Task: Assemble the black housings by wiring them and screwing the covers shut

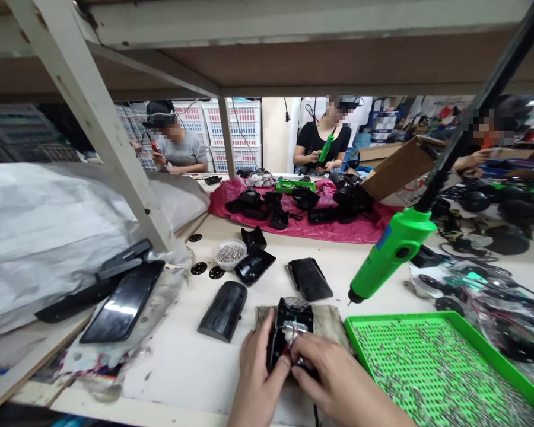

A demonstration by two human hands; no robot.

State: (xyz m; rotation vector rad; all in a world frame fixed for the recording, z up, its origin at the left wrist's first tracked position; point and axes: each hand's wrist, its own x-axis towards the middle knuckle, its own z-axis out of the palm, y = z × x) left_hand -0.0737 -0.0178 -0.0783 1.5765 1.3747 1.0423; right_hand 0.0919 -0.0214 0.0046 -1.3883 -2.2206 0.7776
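A black plastic housing (296, 308) with a silvery part and thin red wires (289, 339) inside lies on a brownish cloth (331, 323) in front of me. My left hand (260, 367) is closed on the housing's left side, its thumb reaching in toward the wires. My right hand (327, 370) bends over the near right part of the housing, fingers pinched at the wires and hiding part of the inside. A black cord (317, 415) runs out toward me. Left of the housing lies a curved black cover (223, 311); another black cover (310, 279) lies behind it.
A green electric screwdriver (389, 255) hangs at the right above a green tray (427, 344) of small metal screws. Farther back stand a bowl of small metal parts (230, 254) and black pieces on pink cloth (356, 231). A shelf post (115, 130) rises left. Several people work beyond.
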